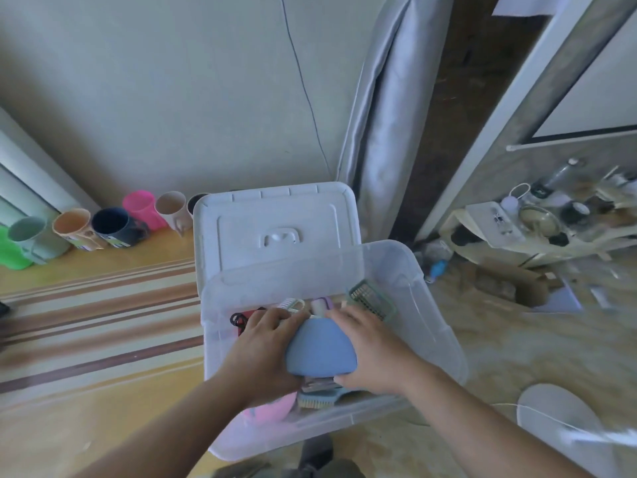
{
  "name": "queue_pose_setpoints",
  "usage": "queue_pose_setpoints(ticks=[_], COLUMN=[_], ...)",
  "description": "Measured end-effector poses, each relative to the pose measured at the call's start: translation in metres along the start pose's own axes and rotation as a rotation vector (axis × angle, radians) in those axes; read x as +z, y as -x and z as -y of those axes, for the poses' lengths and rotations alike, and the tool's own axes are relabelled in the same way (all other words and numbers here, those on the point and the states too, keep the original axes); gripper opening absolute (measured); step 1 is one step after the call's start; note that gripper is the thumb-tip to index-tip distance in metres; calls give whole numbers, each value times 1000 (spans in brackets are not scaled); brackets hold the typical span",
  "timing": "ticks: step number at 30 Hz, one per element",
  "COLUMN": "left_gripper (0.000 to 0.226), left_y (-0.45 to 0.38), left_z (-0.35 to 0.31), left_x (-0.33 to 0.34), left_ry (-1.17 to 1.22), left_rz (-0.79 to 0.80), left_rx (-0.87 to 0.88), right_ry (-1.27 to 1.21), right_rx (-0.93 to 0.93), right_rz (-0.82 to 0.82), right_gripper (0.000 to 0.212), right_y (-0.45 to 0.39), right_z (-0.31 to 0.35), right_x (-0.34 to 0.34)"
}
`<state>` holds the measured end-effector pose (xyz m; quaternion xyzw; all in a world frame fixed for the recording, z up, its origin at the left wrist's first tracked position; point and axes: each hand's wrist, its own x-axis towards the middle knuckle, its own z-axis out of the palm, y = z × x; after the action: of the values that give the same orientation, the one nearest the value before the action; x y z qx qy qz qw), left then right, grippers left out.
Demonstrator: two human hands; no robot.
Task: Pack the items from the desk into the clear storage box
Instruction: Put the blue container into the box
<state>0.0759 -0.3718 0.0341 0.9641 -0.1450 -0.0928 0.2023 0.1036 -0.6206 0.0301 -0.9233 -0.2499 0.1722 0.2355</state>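
The storage box (431, 305) is clear with a white lid (275, 215) leaning at its far side, and inside show a soft blue rounded item (320, 350), a pink piece (272, 408) near the front, a pale green grid basket (370, 300) and something red and black (243, 320). On the left, the desk (69, 426) is yellow wood under a cloth (96, 322) striped cream, tan and dark brown. Far along the wall stand cups in bright green (8, 250), grey-green (34, 239), peach (74, 229), navy (115, 225), hot pink (141, 208) and beige (172, 208)

Both hands, left (265, 350) and right (370, 353), grip a blue pouch (320, 350) inside the clear storage box (431, 326); lid (275, 222) propped behind.
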Motion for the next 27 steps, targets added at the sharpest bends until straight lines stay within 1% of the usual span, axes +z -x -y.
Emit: queue_pose_setpoints(ticks=[2,4,6,9,11,14,16,17,21,22,24,27], left_gripper=[101,98,94,85,82,78,77,77,75,75,77,77], left_y=[6,3,-16,-54,-72,-80,-80,-79,-73,-70,-65,-55], left_z=[3,4,4,1,-1,-3,-2,0,12,14,18,23], left_x=[11,16,17,18,20,28,36,41,52,52,50,38], left_ry=[34,75,98,96,80,18,-40,-62,-115,-128,-153,-200], left_rz=[-15,-35,-59,-66,-11,117,160,165,159,173,208,200], left_rx=[18,43,40,4,-30,-79,-93,-94,-121,-124,-124,-100], right_ry=[-52,-86,-73,-59,-59,-94,-83,-67,-1,29,117,294], right_rx=[15,34,73,195,254,276,285,284,274,279,284,350], right_rz=[-17,-75,-127,-171,-166,-85,-46,-50,-157,-154,-92,93], right_gripper=[97,90,88,92,94,98,101,101,91,88,89,101], right_y=[0,-5,-14,-31,-45,-60,-65,-67,-65,-63,-60,-58], right_z=[-10,-29,-50,-72,-82,-94,-99,-102,-108,-109,-109,-109], right_x=[0,-9,-20,-35,-37,-28,-18,-14,-5,-4,-5,-3])
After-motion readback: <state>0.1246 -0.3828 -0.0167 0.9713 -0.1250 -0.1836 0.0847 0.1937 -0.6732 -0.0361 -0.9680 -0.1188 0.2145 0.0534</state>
